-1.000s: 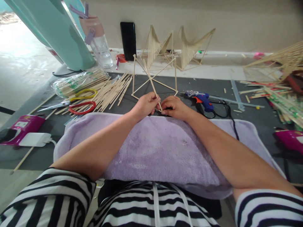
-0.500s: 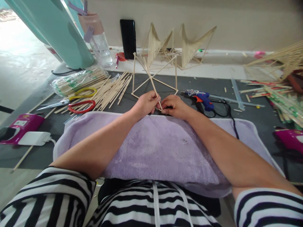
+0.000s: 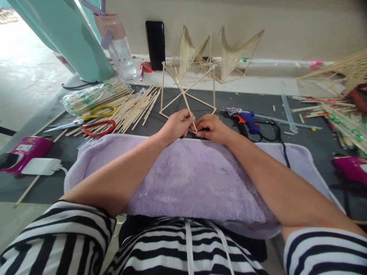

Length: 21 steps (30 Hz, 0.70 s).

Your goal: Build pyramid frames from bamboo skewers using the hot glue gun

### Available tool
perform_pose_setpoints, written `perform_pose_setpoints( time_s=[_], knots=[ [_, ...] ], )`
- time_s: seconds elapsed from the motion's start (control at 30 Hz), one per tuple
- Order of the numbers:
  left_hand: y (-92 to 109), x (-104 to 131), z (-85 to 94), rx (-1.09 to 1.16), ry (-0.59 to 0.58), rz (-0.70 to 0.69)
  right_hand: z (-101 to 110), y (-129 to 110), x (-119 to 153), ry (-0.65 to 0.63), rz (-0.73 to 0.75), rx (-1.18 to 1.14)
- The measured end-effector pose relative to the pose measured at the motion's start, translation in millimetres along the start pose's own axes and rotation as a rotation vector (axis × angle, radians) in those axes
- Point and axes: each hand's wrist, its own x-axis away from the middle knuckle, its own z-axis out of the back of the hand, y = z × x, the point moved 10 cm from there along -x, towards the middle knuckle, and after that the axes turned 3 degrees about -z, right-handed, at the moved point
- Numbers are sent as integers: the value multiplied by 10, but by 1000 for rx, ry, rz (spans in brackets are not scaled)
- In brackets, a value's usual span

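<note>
A frame of thin wooden sticks (image 3: 200,102) stands on the dark table in front of me, with two upright sticks at its back corners. My left hand (image 3: 180,124) is closed, pinching a slanting wooden stick (image 3: 185,97) near its lower end. Close beside it, my right hand (image 3: 211,126) has its fingers bent round the near corner of the frame, where the stick's lower end meets it. The fingertips partly hide that joint. Just right of the frame lies a blue glue gun (image 3: 243,119) with a black cord.
Loose sticks (image 3: 140,109) and red-and-yellow scissors (image 3: 99,121) lie at left. Behind stand a water bottle (image 3: 122,53), a phone (image 3: 155,46) and finished stick models (image 3: 232,57). A purple cloth (image 3: 197,179) covers the table's front edge. More sticks (image 3: 341,118) lie at right.
Both hands stay at the near corner of the frame, almost unmoved. The view has shifted very slightly.
</note>
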Motion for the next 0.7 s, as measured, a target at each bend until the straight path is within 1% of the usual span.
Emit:
perform_pose_setpoints(
  time_s=[0.23,0.7],
  knots=[
    [-11,-7,-4,13,-6,-15,13,2,3,10,4,8],
    [-10,-5,-6,-8,-10,-2,8,2,-2,9,14,-7]
  ],
)
